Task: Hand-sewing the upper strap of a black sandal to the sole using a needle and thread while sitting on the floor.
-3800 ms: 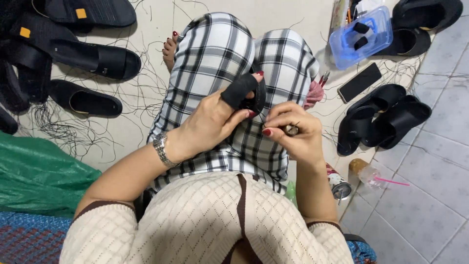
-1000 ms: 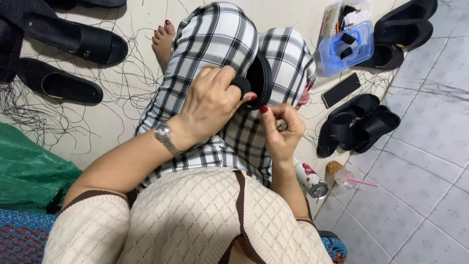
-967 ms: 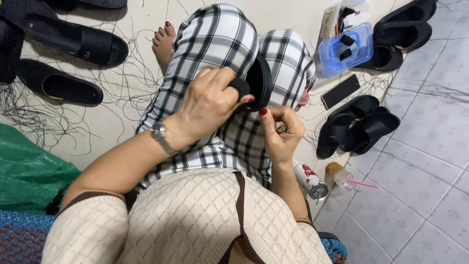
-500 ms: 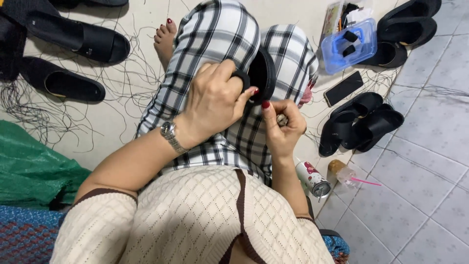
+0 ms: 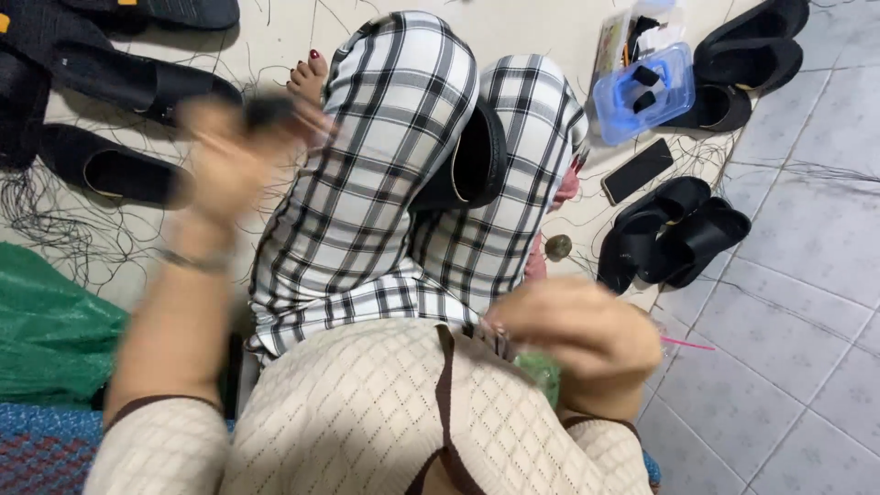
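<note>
Floor with loose threads: black slipper point(image 5: 477, 160) wedged between checked knees, long axis twelve-to-six; left hand point(image 5: 229, 151) blurred, pinching something dark; right hand point(image 5: 573, 330) grip unclear

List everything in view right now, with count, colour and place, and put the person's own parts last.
Slipper: one, black, wedged between the knees on the lap.
Slippers at upper left: several, black, on the floor; exact count unclear.
Slippers at right: one pair, black, stacked on the floor.
Slippers at upper right: about three, black.
Plastic box: one, clear blue, upper right floor.
Phone: one, black, below the box.
Loose threads: many, dark, scattered on the floor.
Bag: one, green, lower left.
Left hand: raised, blurred, holding something dark; what it is cannot be told.
Right hand: near the waist, blurred.
</note>
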